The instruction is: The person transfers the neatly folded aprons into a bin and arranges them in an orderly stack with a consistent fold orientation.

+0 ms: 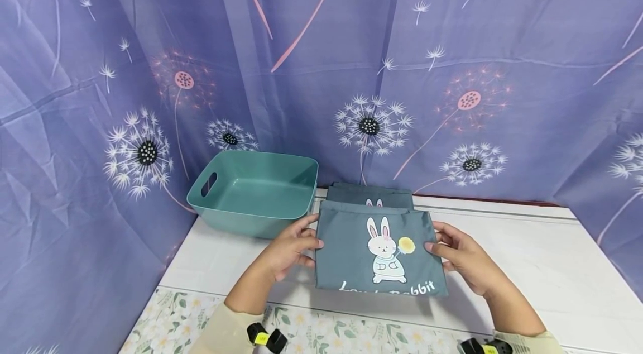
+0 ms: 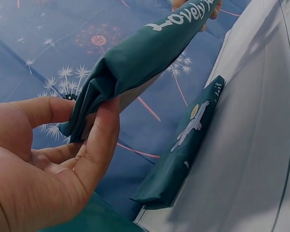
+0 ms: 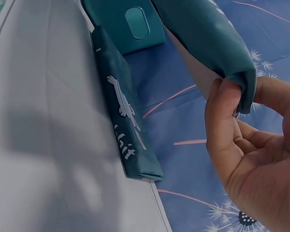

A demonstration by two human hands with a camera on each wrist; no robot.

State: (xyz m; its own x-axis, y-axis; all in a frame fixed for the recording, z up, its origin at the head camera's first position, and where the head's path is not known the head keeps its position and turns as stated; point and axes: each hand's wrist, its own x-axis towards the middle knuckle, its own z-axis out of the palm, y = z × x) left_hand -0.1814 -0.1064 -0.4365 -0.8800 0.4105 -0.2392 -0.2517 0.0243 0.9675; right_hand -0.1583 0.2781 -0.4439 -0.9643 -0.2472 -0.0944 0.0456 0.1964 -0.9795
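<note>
A folded grey-green cloth (image 1: pixel 344 253), printed with a white rabbit and lettering, is held up between both hands. My left hand (image 1: pixel 291 248) pinches its left edge between thumb and fingers; the layered folds show in the left wrist view. On the opposite edge, my right hand (image 1: pixel 462 256) has the same kind of pinch. Behind it, more folded cloth (image 1: pixel 346 195) of the same colour and print lies on the table, partly hidden in the head view. Both wrist views show the held cloth raised off the tabletop.
A green plastic bin (image 1: pixel 236 223) with a handle hole stands at the back left, close to my left hand. The white tabletop (image 1: pixel 532 248) has a floral cloth (image 1: pixel 171 309) along its front. A purple dandelion-print curtain (image 1: pixel 311 97) hangs behind and at the sides.
</note>
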